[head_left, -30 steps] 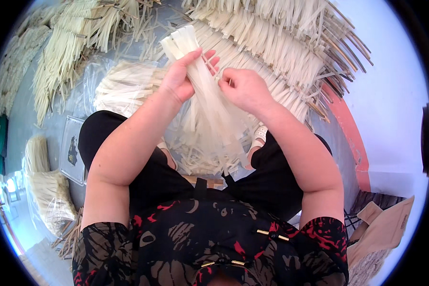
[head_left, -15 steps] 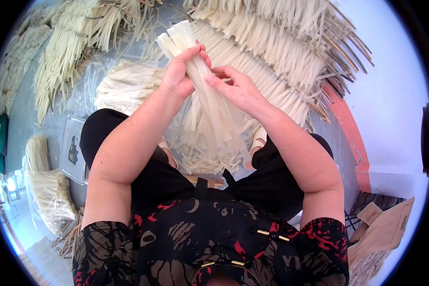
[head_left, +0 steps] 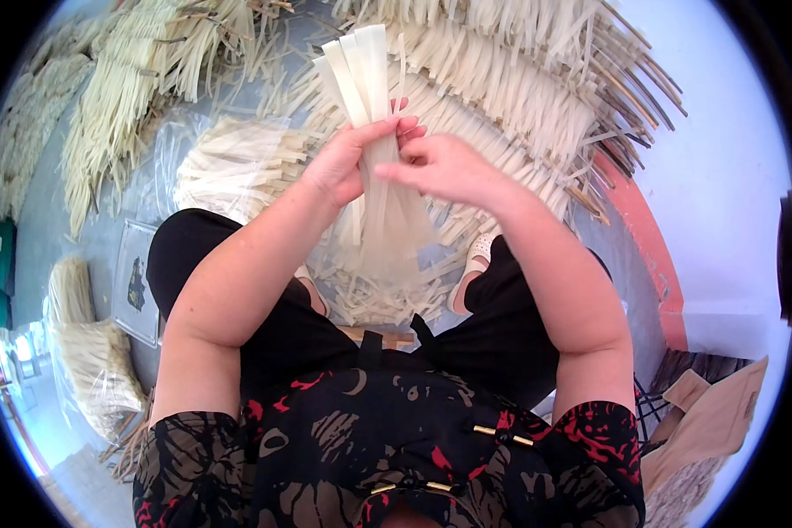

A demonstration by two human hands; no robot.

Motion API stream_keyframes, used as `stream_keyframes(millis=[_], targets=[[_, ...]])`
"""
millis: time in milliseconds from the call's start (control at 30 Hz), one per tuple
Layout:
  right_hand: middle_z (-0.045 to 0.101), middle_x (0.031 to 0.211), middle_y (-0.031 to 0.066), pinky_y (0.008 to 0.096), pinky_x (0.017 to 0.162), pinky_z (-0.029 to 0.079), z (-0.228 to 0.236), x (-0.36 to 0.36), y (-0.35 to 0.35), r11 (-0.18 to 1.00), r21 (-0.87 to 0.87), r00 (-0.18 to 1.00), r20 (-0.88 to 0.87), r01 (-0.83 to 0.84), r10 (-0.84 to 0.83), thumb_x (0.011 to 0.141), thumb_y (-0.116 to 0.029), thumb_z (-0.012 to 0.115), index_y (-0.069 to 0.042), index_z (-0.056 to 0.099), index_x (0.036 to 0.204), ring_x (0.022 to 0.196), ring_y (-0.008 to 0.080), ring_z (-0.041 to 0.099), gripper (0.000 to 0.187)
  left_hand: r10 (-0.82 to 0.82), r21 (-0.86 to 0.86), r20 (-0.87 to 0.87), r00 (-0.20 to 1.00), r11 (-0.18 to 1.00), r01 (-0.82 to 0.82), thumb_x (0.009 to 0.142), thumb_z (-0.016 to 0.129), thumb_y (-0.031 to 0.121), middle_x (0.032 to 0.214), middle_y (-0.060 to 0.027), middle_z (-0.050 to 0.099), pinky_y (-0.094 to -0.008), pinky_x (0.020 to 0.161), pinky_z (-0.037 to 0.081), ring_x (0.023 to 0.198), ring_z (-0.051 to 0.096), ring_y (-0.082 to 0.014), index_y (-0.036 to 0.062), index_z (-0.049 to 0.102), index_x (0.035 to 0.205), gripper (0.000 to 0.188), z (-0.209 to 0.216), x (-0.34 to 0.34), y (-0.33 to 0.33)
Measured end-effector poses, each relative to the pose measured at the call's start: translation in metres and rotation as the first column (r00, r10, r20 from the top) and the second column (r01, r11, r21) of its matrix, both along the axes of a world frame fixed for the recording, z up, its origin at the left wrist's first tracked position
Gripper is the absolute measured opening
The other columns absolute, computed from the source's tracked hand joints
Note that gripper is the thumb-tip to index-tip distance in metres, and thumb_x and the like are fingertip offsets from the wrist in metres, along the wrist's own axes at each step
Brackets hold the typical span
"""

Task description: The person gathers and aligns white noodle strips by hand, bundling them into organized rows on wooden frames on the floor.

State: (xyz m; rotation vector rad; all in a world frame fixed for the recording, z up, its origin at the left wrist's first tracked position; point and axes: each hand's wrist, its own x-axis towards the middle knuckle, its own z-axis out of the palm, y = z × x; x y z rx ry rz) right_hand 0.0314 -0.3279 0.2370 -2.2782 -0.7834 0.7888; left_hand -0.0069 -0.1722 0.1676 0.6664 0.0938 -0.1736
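A fanned bundle of long, flat, pale strips [head_left: 361,75], which look like dried wide noodles, stands upright in front of me. My left hand [head_left: 348,163] is closed round its middle, thumb across the front and fingertips showing at the right side. The lower ends hang toward the floor between my feet. Against the bundle's right side is my right hand [head_left: 453,172], slightly blurred, its fingers curled and its thumb touching the strips. Whether it pinches a strip is hidden. One narrow strip [head_left: 402,66] sticks up apart, right of the bundle.
Loose strips [head_left: 378,304] lie between my feet. Large layers of strips on sticks [head_left: 519,97] spread at the far right, with more piles [head_left: 132,97] at the far left. A plastic-wrapped bundle [head_left: 233,167] lies beside my left knee, near a clear lid [head_left: 136,282].
The bundle has swung more upright and shifted right with my left hand. My right hand has moved slightly right and down, its fingers more curled.
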Motion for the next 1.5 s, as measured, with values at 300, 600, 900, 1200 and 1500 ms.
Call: stream_keyframes(millis=[300, 600, 900, 1200, 1500], targets=[[0.061, 0.113, 0.0057, 0.0250, 0.081, 0.046, 0.019, 0.052, -0.044, 0.737, 0.633, 0.943, 0.035, 0.236, -0.332, 0.089, -0.030, 0.064, -0.006, 0.058, 0.122, 0.096, 0.0099, 0.059, 0.042, -0.426, -0.515, 0.113, 0.898, 0.748, 0.419, 0.095, 0.051, 0.014, 0.089, -0.0061, 0.056, -0.0407, 0.089, 0.051, 0.079, 0.056, -0.0183, 0.0033, 0.043, 0.129, 0.036, 0.004, -0.010, -0.008], [0.054, 0.132, 0.0031, 0.0278, 0.090, 0.038, 0.029, 0.054, -0.047, 0.772, 0.613, 0.985, -0.078, 0.167, -0.152, 0.092, -0.036, 0.058, -0.014, 0.053, 0.133, 0.112, 0.0122, 0.052, 0.046, -0.592, -0.450, 0.058, 0.804, 0.703, 0.551, 0.093, 0.053, 0.019, 0.087, -0.0078, 0.054, -0.0427, 0.087, 0.052, 0.076, 0.057, -0.0194, 0.0054, 0.042, 0.130, 0.040, 0.010, -0.029, -0.038], [0.066, 0.109, 0.0048, 0.0284, 0.090, 0.044, 0.018, 0.047, -0.035, 0.753, 0.612, 0.968, -0.204, 0.241, -0.145, 0.092, -0.050, 0.051, -0.006, 0.066, 0.114, 0.101, 0.0148, 0.061, 0.051, -0.599, -0.324, 0.088, 0.796, 0.738, 0.592, 0.093, 0.055, 0.023, 0.086, -0.0050, 0.051, -0.0322, 0.066, 0.055, 0.065, 0.053, -0.0122, 0.0077, 0.038, 0.134, 0.048, 0.013, -0.032, -0.038], [0.063, 0.109, 0.0039, 0.0266, 0.085, 0.045, 0.006, 0.049, -0.028, 0.695, 0.622, 0.931, -0.194, 0.361, -0.310, 0.093, -0.047, 0.050, -0.012, 0.065, 0.112, 0.097, 0.0117, 0.057, 0.042, -0.480, -0.335, -0.002, 0.877, 0.827, 0.452, 0.092, 0.056, 0.024, 0.085, -0.0034, 0.051, -0.0271, 0.058, 0.052, 0.061, 0.051, -0.0094, 0.0117, 0.040, 0.135, 0.047, 0.013, -0.026, -0.032], [0.063, 0.083, 0.0015, 0.0235, 0.063, 0.045, 0.011, 0.023, -0.037, 0.804, 0.541, 0.969, -0.107, 0.245, -0.223, 0.087, -0.025, 0.067, -0.009, 0.059, 0.116, 0.070, 0.0088, 0.057, 0.034, -0.336, -0.383, -0.080, 0.939, 0.880, 0.282, 0.094, 0.055, 0.028, 0.083, -0.0010, 0.052, -0.0242, 0.057, 0.054, 0.061, 0.051, -0.0081, 0.0107, 0.046, 0.125, 0.037, 0.012, -0.020, -0.018]])
